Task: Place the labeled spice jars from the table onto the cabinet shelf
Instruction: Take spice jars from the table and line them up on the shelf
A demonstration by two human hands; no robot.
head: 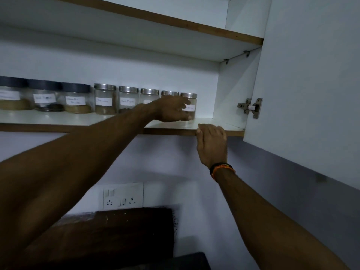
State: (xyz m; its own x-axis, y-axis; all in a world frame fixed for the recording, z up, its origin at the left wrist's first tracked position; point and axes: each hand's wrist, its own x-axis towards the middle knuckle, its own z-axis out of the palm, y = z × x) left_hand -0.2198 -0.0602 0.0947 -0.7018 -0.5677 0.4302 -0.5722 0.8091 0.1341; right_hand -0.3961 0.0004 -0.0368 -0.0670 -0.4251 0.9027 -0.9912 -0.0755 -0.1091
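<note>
At the right end of the row on the cabinet shelf (206, 124) stands the last spice jar (191, 106), a clear jar with a steel lid, a white label and brown powder in its base. The left hand (171, 109) reaches across to it from the left, fingers curved round its left side and front so that part of the jar is hidden; whether the fingers truly clamp it or only rest against it cannot be told. The right hand (212, 143) is lower and to the right of the jar, apart from it, its fingers hooked over the wooden front edge of the shelf; a dark and orange band (222, 169) sits on that wrist. To the left of the held jar, four more steel-lidded jars (127, 102) stand close together along the back of the shelf, one largely covered by the left hand, and beyond them three wider jars with dark lids (76, 98), all labelled, with writing too blurred to read. The shelf is white with a brown edge, and another shelf (175, 22) like it runs above. The open cabinet door (311, 84) hangs at the right on a metal hinge (250, 108). Below the cabinet, a white switch and socket plate (123, 195) is set in the pale wall, above a dark brown board (124, 234).
</note>
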